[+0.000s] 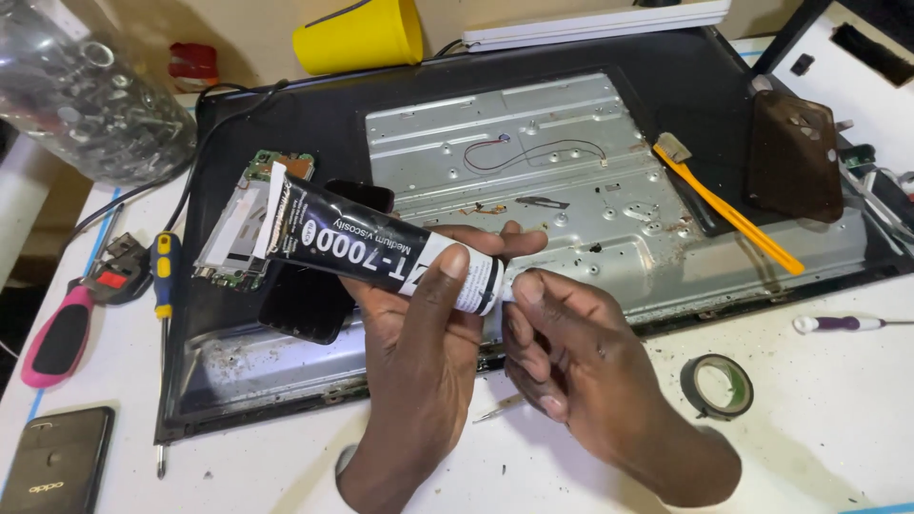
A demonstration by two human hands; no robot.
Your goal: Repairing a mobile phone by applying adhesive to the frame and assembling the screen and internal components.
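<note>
The left hand [419, 324] grips a black glue tube [367, 247] around its middle; the right hand [571, 357] pinches the tube's white cap end; a phone frame [249, 228] lies just behind the tube; a tape roll [716, 385] sits right of the hands.

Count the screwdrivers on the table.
2. A blue-and-yellow screwdriver lies at the left beside the pink-handled tool; a small purple-and-white screwdriver lies at the right. Others may be hidden.
</note>
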